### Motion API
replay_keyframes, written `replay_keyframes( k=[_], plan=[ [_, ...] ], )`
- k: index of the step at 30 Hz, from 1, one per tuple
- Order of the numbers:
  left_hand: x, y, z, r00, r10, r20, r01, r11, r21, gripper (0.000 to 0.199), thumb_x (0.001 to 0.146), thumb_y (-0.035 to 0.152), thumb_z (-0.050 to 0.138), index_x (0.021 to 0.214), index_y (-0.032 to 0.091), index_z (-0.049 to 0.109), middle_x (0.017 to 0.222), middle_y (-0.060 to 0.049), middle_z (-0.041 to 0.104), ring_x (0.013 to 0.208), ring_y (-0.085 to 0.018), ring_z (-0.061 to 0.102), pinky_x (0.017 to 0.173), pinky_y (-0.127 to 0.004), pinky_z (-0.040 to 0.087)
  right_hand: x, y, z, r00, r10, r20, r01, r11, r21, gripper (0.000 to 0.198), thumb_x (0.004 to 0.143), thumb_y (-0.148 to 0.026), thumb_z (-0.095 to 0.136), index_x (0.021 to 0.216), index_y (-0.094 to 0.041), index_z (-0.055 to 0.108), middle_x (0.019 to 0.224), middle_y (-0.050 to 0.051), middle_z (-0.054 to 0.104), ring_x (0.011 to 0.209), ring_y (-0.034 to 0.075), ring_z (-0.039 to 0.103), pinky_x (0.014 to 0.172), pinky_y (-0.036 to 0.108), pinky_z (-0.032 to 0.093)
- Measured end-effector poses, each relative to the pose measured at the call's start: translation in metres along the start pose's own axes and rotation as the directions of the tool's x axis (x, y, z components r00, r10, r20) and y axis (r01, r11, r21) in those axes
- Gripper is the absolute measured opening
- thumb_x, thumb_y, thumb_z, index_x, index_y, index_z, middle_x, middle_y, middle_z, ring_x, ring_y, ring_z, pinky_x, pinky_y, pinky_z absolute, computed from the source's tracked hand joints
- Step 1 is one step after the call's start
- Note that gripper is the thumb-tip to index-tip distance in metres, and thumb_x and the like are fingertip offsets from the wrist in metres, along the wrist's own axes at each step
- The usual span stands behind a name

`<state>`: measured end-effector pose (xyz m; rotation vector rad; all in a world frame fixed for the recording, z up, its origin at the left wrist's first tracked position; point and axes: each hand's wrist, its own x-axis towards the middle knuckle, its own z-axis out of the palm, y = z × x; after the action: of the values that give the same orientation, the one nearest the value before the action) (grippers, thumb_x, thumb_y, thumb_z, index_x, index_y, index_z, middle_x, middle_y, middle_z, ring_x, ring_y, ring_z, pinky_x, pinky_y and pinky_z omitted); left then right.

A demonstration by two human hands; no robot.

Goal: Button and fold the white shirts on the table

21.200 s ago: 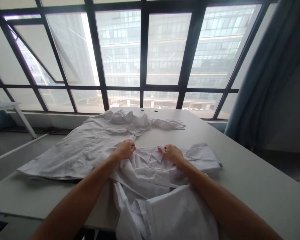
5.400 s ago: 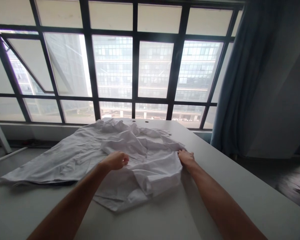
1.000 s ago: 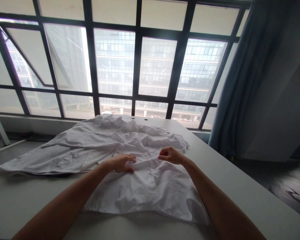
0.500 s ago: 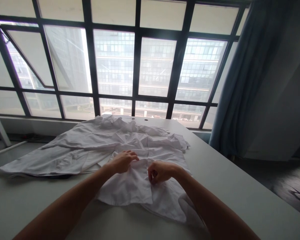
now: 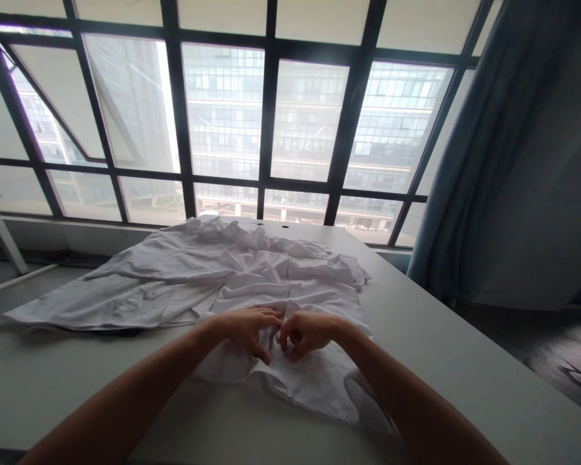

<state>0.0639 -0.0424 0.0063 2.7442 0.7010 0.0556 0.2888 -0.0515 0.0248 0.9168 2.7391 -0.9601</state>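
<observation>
A white shirt (image 5: 329,384) lies wrinkled on the table, its lower part toward me and a long seam or front edge running up its middle. My left hand (image 5: 254,328) rests on the cloth left of that line, thumb apart from the stretched fingers. Close beside it, my right hand (image 5: 307,332) is closed in a pinch, with thumb and forefinger curled at the middle edge. Between the two hands the fabric is bunched up. The cloth under the fingertips is partly hidden.
More white cloth (image 5: 121,300) spreads over the left and far side of the white table (image 5: 445,361). Large black-framed windows (image 5: 310,123) stand behind it. A blue-grey curtain (image 5: 458,213) hangs at the right, and a white metal leg (image 5: 4,236) stands at the left.
My left hand has moved right and toward me, beside the right hand, its thumb now spread. The near left part of the shirt has been gathered up. My right hand has barely moved.
</observation>
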Motion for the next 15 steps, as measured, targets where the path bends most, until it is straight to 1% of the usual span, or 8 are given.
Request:
replay_keyframes(
  k=[2, 5, 7, 10, 12, 14, 15],
  plan=[
    [0.001, -0.001, 0.003, 0.996, -0.061, 0.063, 0.062, 0.998, -0.009, 0.1, 0.064, 0.059, 0.084, 0.149, 0.022, 0.044, 0.161, -0.015, 0.03, 0.15, -0.035, 0.02, 0.121, -0.05, 0.019, 0.004, 0.0, 0.003, 0.999, 0.001, 0.042, -0.003, 0.999, 0.038, 0.03, 0.07, -0.022, 0.083, 0.099, -0.017, 0.075, 0.076, -0.003, 0.065, 0.064, 0.009, 0.056, 0.057, 0.017, 0.042],
    [0.002, -0.001, 0.006, 0.983, -0.132, 0.127, 0.136, 0.99, -0.025, 0.117, 0.06, 0.066, 0.083, 0.155, 0.021, 0.032, 0.165, -0.015, 0.017, 0.152, -0.036, 0.006, 0.122, -0.054, 0.008, 0.011, -0.003, 0.011, 0.994, -0.026, 0.105, 0.02, 0.998, 0.059, 0.028, 0.071, -0.025, 0.084, 0.095, -0.015, 0.074, 0.076, -0.002, 0.066, 0.064, 0.009, 0.057, 0.058, 0.018, 0.043],
    [0.003, -0.002, 0.007, 0.978, -0.152, 0.145, 0.158, 0.987, -0.031, 0.122, 0.058, 0.069, 0.082, 0.156, 0.022, 0.029, 0.165, -0.014, 0.012, 0.152, -0.036, 0.002, 0.122, -0.054, 0.004, 0.014, -0.005, 0.014, 0.991, -0.039, 0.124, 0.037, 0.999, 0.016, 0.023, 0.071, -0.025, 0.084, 0.088, -0.014, 0.074, 0.074, -0.002, 0.066, 0.062, 0.009, 0.056, 0.057, 0.018, 0.041],
    [0.003, -0.001, 0.006, 0.974, -0.157, 0.165, 0.166, 0.985, -0.042, 0.121, 0.059, 0.071, 0.08, 0.157, 0.023, 0.028, 0.166, -0.012, 0.011, 0.153, -0.034, 0.001, 0.122, -0.054, 0.002, 0.011, -0.006, 0.012, 0.99, -0.033, 0.134, 0.036, 0.999, -0.016, 0.016, 0.071, -0.022, 0.082, 0.081, -0.014, 0.072, 0.07, -0.004, 0.064, 0.06, 0.008, 0.053, 0.056, 0.019, 0.039],
    [0.003, 0.001, 0.004, 0.972, -0.158, 0.175, 0.168, 0.985, -0.045, 0.12, 0.059, 0.071, 0.079, 0.157, 0.024, 0.028, 0.166, -0.012, 0.011, 0.153, -0.033, 0.001, 0.122, -0.054, 0.001, 0.003, -0.003, 0.004, 0.991, -0.05, 0.127, 0.044, 0.998, 0.053, 0.017, 0.071, -0.022, 0.081, 0.079, -0.014, 0.069, 0.066, -0.005, 0.06, 0.058, 0.007, 0.051, 0.055, 0.018, 0.039],
    [0.003, 0.003, 0.003, 0.972, -0.161, 0.174, 0.171, 0.984, -0.046, 0.121, 0.059, 0.072, 0.079, 0.157, 0.023, 0.028, 0.165, -0.013, 0.012, 0.152, -0.035, 0.002, 0.122, -0.054, 0.002, -0.007, 0.003, -0.005, 0.992, -0.083, 0.1, 0.06, 0.975, 0.215, 0.025, 0.073, -0.032, 0.081, 0.078, -0.013, 0.065, 0.064, -0.005, 0.058, 0.056, 0.007, 0.051, 0.054, 0.019, 0.039],
    [0.003, 0.004, 0.002, 0.972, -0.161, 0.169, 0.172, 0.984, -0.048, 0.121, 0.058, 0.071, 0.079, 0.156, 0.023, 0.029, 0.165, -0.013, 0.013, 0.152, -0.035, 0.003, 0.122, -0.055, 0.003, -0.011, 0.006, -0.009, 0.993, -0.096, 0.071, 0.068, 0.944, 0.322, 0.032, 0.073, -0.039, 0.082, 0.078, -0.014, 0.063, 0.064, -0.005, 0.057, 0.055, 0.007, 0.052, 0.054, 0.019, 0.041]
  ],
)
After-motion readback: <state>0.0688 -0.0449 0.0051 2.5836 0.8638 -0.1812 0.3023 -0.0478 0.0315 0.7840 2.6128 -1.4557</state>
